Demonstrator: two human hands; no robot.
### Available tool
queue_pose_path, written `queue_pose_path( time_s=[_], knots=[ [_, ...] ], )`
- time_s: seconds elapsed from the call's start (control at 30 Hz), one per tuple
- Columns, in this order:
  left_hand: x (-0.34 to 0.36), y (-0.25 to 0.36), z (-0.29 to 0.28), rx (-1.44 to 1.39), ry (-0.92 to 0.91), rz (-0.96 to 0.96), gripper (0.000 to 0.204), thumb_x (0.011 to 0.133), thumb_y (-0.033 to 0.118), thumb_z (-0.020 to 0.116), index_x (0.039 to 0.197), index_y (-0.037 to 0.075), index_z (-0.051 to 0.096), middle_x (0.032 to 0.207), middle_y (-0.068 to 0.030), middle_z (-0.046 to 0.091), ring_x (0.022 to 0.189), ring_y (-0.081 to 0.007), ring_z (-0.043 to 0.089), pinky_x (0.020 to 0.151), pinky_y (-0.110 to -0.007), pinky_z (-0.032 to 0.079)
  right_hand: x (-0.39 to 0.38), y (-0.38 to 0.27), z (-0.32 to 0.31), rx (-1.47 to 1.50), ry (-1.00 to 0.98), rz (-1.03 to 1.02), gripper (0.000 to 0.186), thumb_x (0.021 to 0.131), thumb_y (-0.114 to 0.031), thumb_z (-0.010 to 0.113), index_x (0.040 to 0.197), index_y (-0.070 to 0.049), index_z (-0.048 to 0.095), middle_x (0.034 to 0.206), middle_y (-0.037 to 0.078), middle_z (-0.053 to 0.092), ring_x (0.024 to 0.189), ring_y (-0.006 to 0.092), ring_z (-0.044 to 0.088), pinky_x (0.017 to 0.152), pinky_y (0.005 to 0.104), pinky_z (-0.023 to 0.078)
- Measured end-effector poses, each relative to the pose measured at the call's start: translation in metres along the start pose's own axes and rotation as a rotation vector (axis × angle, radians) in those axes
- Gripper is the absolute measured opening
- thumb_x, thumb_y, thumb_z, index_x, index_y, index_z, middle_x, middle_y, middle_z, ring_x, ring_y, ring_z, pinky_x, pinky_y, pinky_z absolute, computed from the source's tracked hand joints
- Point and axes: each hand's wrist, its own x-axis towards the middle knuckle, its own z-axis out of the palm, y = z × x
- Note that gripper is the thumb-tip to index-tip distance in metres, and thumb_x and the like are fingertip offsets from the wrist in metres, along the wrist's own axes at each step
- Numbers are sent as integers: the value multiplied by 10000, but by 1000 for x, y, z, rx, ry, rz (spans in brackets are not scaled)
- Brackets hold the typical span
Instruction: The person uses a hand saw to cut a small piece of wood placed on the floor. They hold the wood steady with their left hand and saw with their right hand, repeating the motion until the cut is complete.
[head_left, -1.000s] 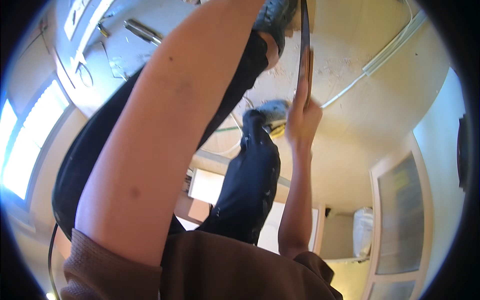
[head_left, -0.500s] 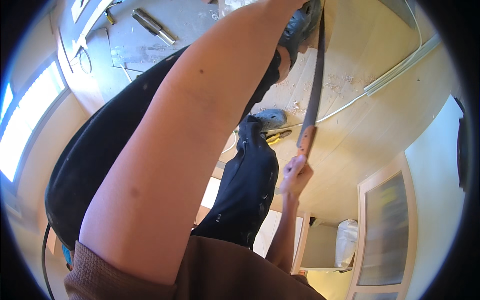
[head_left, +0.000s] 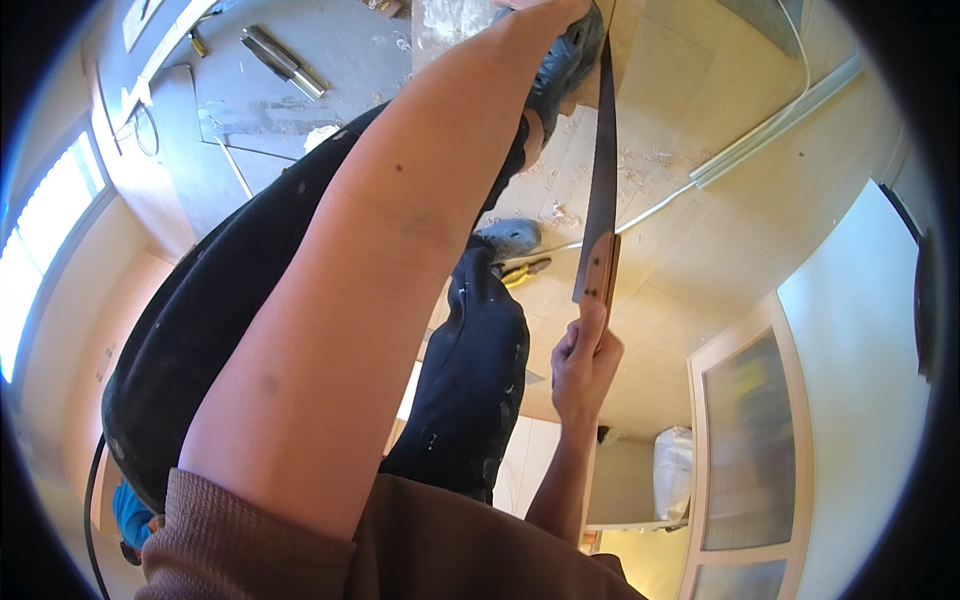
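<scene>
Stretching ahead of the right hand (head_left: pixel 587 362), by which its wooden handle (head_left: pixel 597 275) is gripped, a saw (head_left: pixel 603 160) is held with its blade near a gray shoe (head_left: pixel 568 65), open floor (head_left: pixel 680 270) lying rightward toward a glass-paned door (head_left: pixel 750 445), while the left hand (head_left: pixel 572 7) is cropped by the top edge, its grip untellable.

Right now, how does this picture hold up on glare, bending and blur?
In the head view, the window glares white; in the head view, the glass door bows outward near the dark rim; in the head view, the saw and right hand look fairly sharp.
</scene>
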Motion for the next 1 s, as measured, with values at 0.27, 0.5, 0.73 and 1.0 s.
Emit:
queue_pose_path(
  time_s=[0.27,0.5,0.73,1.0],
  knots=[
    [-9,1,0,22,-56,-52,312,748,365,777,914,106,827,978,-176,780,1029,-366,729,974,-484,524,72,-100,16,-151,6,35,774,1072,-574,437,680,90,510,563,110,425,583,163,404,560,429,370],
    [-18,23,26,39,-116,-32,240,749,326,777,897,147,838,1008,-169,780,1055,-354,720,989,-508,506,99,-88,4,-193,71,-84,718,1038,-663,440,628,-75,484,524,8,393,450,129,431,438,338,340],
    [6,3,-5,30,-2,-89,241,759,324,767,914,154,841,1004,-170,780,1050,-363,719,1000,-500,502,16,-74,-7,-119,-32,36,791,1055,-581,465,683,104,597,530,159,481,542,185,530,560,397,423],
    [-2,8,2,45,-35,-62,245,747,341,787,895,152,839,1006,-172,778,1038,-381,719,1008,-511,496,82,-130,24,-244,48,58,802,1050,-597,466,683,104,598,524,146,501,514,203,522,543,427,433]
  ],
)
